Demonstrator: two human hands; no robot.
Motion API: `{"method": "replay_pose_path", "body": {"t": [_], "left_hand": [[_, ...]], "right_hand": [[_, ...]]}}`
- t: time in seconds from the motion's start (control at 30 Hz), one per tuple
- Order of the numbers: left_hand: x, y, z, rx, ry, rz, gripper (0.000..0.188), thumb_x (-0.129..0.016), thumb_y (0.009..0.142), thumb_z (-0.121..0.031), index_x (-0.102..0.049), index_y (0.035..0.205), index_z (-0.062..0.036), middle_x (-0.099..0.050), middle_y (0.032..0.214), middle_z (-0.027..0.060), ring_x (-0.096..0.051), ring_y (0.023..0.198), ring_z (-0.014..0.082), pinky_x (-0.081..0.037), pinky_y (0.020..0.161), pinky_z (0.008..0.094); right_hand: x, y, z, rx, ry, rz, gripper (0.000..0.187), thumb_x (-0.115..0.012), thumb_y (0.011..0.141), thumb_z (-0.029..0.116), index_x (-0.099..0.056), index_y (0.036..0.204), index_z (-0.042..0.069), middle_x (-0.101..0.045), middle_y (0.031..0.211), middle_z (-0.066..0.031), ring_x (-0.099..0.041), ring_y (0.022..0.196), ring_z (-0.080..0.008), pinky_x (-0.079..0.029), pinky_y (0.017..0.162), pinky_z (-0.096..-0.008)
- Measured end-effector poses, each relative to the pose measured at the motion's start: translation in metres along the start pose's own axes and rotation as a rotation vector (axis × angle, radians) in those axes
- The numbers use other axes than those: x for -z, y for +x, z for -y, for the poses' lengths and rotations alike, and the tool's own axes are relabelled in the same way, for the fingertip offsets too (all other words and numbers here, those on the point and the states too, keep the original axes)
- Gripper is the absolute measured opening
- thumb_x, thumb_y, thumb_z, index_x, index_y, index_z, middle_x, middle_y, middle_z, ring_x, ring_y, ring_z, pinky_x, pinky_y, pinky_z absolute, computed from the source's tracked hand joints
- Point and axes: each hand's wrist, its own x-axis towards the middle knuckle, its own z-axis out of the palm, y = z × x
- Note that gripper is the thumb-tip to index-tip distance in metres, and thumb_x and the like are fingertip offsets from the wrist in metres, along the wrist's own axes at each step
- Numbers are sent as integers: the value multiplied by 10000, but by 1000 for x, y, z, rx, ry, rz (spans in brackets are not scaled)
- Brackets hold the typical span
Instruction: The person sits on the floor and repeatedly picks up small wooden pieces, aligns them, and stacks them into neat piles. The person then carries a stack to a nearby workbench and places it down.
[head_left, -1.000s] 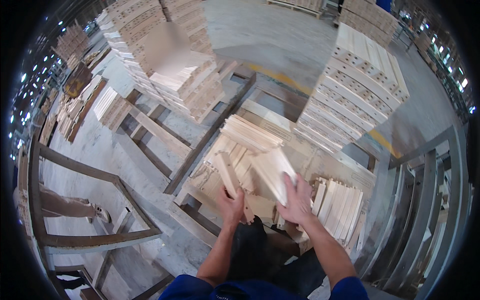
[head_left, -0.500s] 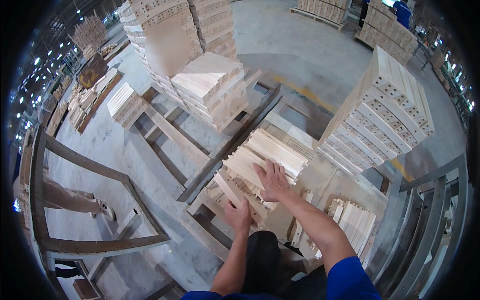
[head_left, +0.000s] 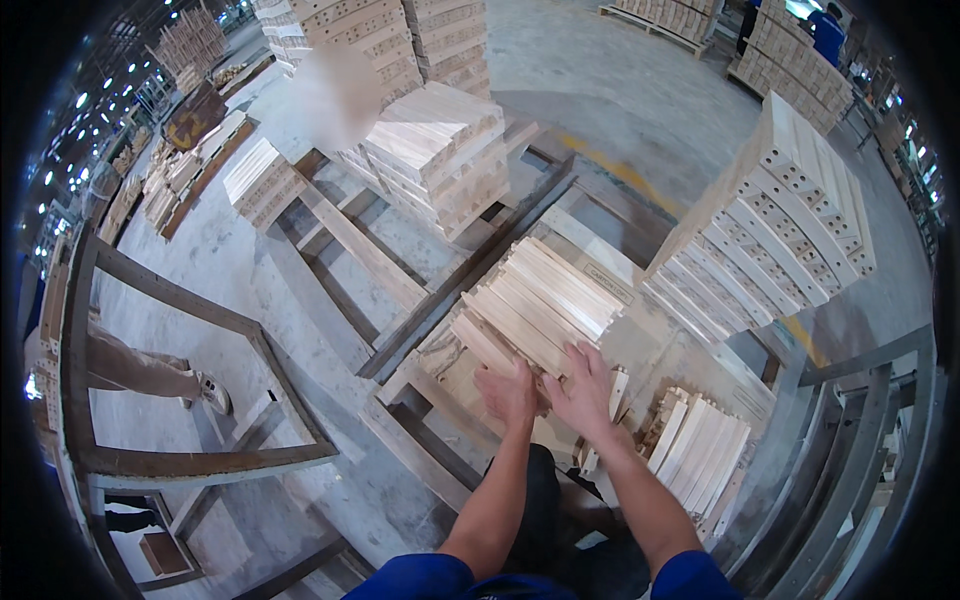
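A row of pale wooden slats [head_left: 545,300] lies side by side on a cardboard sheet [head_left: 640,345] in front of me. My left hand [head_left: 508,394] is closed around the near end of the closest wooden slat [head_left: 484,342], which lies along the row's near-left edge. Close beside it, my right hand [head_left: 584,392] rests at the near ends of the slats, thumb and fingers apart. Its fingertips touch the ends, and I see nothing gripped in it. A second group of slats [head_left: 700,445] lies to the right, by my right forearm.
A tall stack of drilled wooden pieces [head_left: 760,220] rises at the right. More stacked pieces [head_left: 440,150] stand on a pallet frame [head_left: 365,250] beyond. A metal frame [head_left: 190,465] is at the left, with a person's leg [head_left: 150,375] behind it. Metal rails [head_left: 860,440] run at the right.
The near slat now lies against the row instead of sticking up apart from it. My left hand moved right and my right hand came back toward me, bringing them close together.
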Motion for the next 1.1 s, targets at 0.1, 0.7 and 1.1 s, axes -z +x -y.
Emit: {"method": "replay_pose_path", "body": {"t": [0.1,0.7,1.1], "left_hand": [[-9,3,-4,8,21,-49,883,-744,862,-468,-401,1521,8,-550,1409,263,-531,1326,446,-447,1065,557],[7,116,48,-317,-427,139,388,-695,1025,-295,-655,1192,53,-667,928,89,-639,842,182,-545,799,355],[-15,241,-55,-302,-317,1125,587,-394,1130,-404,-491,1562,-19,-606,1485,124,-581,1340,229,-443,1134,354]], "right_hand": [[-25,-42,-6,-150,201,-105,700,-771,950,263,-469,1523,-4,-542,1434,-259,-595,1261,-370,-499,1059,-473],[-88,-65,-10,-789,814,-274,611,-696,1027,191,-438,1528,-47,-609,1260,-152,-669,1024,-193,-596,819,-326],[-103,7,-26,-555,976,-585,900,-529,1116,369,23,1648,-102,-65,1755,-251,-125,1620,-314,-129,1304,-403]]}}
